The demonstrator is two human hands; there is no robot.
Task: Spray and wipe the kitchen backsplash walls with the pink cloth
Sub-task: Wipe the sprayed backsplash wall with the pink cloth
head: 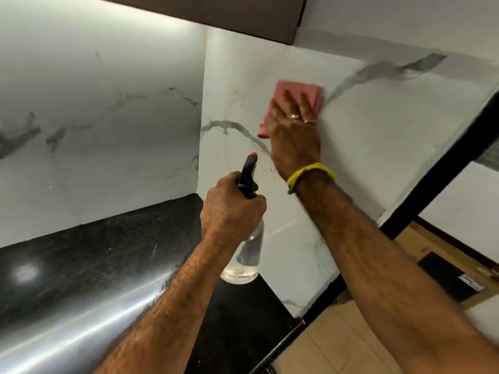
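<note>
1. Head view: the right hand has its grip spread flat, fingers straight, pressing the pink cloth against the marble backsplash wall.
2. The left hand curls its grip round the neck of the clear spray bottle, above the black surface.
3. A label on the dark mat is too blurred to read.

The right hand presses the pink cloth flat against the marble backsplash while the left hand grips a spray bottle.
</note>
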